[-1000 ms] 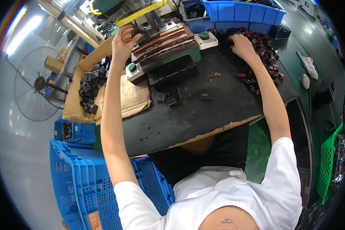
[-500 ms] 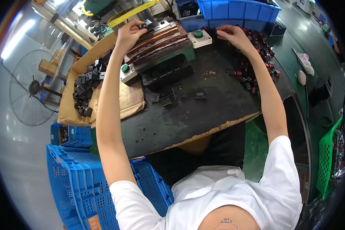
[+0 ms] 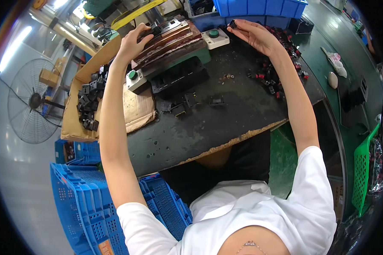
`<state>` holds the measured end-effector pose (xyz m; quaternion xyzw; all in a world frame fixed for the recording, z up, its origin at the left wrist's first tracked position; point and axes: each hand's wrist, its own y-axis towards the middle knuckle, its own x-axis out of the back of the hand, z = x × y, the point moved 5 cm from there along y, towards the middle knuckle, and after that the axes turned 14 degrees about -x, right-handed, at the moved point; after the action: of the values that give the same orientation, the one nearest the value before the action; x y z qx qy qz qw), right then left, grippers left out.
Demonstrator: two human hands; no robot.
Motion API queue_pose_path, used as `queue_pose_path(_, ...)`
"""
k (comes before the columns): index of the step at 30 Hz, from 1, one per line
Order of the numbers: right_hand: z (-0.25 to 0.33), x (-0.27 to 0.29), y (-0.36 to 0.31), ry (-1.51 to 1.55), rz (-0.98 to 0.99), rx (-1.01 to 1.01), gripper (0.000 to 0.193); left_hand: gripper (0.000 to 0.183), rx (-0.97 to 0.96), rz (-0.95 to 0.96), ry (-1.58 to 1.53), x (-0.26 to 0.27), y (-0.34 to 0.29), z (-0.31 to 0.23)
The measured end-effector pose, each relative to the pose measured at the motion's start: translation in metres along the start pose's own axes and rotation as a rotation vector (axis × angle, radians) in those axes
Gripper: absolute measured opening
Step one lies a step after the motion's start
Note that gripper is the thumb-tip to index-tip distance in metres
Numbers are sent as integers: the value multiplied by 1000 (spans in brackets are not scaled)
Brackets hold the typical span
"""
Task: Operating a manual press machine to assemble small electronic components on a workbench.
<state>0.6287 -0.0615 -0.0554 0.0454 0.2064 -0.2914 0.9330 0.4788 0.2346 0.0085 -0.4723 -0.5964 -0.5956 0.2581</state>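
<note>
My left hand (image 3: 132,44) is at the layered brown fixture (image 3: 164,44) at the back of the bench. Its thumb and forefinger close around the end of a black plastic part (image 3: 155,30) there, next to a silver metal plate (image 3: 171,26). Raised at the back right, my right hand (image 3: 258,37) pinches a small black plastic piece (image 3: 232,24) between thumb and fingertips. Below that hand lies a heap of black and red parts (image 3: 281,70), partly hidden by my right forearm.
Green push buttons on white boxes (image 3: 217,39) flank the fixture. A cardboard box (image 3: 70,114) of black parts stands left. Several black pieces (image 3: 190,100) and brass bits (image 3: 229,76) lie on the bench. Blue bins (image 3: 259,8) stand behind; a blue crate (image 3: 85,204) is lower left.
My right hand has turned and come up from the parts heap, now showing a small black piece in its fingertips. My left hand has shifted slightly left along the fixture. The whole view moved a little.
</note>
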Motion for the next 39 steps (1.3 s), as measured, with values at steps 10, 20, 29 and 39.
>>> queue_pose_path(10,-6,1,1,65,42,-25,25,29,-54,204,227,-2,8,-18)
queue_pose_path(20,-2,-3,-2,64,90,9,26,15,-445,-244,151,3,-4,-132)
queue_pose_path(29,-6,-4,-2,55,49,-9,27,40,-371,414,-200,-77,-43,-212)
queue_pose_path(39,-9,-8,-7,119,120,-44,25,27,-303,159,-576,-81,-56,-206)
